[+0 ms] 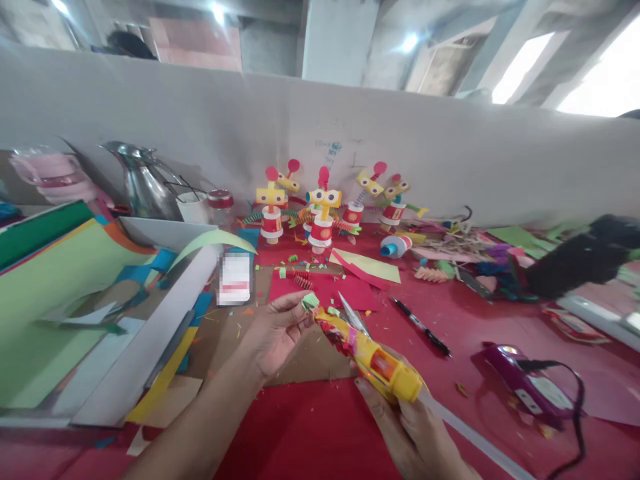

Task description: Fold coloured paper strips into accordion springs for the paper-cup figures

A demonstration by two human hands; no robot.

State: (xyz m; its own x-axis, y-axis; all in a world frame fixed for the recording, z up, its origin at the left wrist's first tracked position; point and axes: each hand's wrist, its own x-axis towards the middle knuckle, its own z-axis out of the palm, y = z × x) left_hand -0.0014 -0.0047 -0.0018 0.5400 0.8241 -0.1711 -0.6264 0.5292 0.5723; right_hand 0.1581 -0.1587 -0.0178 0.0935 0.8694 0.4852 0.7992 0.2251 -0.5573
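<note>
Between the fingertips of my left hand (283, 333) is a small folded piece of light green paper (310, 301). My right hand (400, 420) grips a yellow hot glue gun (373, 353), its tip right at the green paper; whether they touch is too blurred to tell. A long whitish glue stick (480, 430) sticks out of the gun's back. Just behind the gun lie scissors (353, 313), partly covered by it. A coiled paper spring (303, 279) rests on red paper beyond my left hand.
Several paper-cup figures (320, 230) stand along the wall, and one cup (397, 246) lies on its side. A pen (421, 327) and a purple corded device (527, 387) are to the right. Coloured sheets in a box (170, 320), a phone (235, 279) and a metal jug (143, 180) are left.
</note>
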